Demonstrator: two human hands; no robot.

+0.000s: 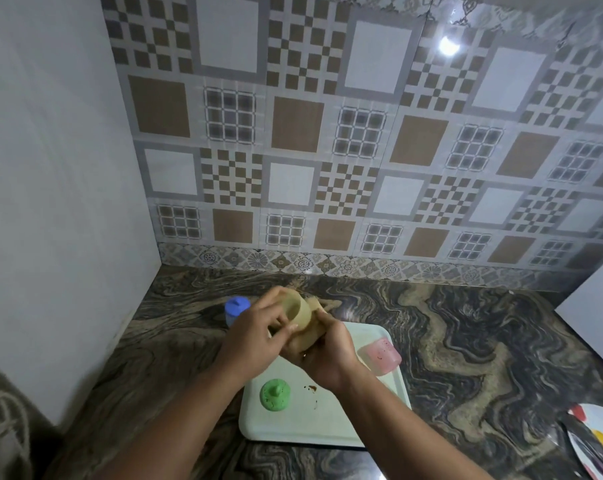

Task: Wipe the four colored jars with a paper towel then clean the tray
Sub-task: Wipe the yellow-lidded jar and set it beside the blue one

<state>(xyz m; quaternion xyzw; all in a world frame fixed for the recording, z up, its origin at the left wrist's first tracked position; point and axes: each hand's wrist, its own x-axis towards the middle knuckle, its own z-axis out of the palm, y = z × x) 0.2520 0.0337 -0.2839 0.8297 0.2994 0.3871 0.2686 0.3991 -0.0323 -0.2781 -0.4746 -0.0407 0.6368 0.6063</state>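
Above the pale tray (331, 427) I hold a yellowish jar (298, 310) tilted on its side. My left hand (255, 337) grips its upper end. My right hand (322, 358) grips a crumpled brownish paper towel (305, 341) against the jar's lower part. A green jar (275, 394) stands on the tray's near left. A pink jar (379, 355) lies on the tray's right side. A blue-lidded jar (237, 310) stands on the counter left of the tray, partly behind my left hand. A small brown stain (311, 388) marks the tray.
The marbled dark counter (466, 341) meets a patterned tiled wall behind and a plain white wall on the left. A white panel (594, 313) leans at the right. A spotted plate (598, 438) sits at the near right corner.
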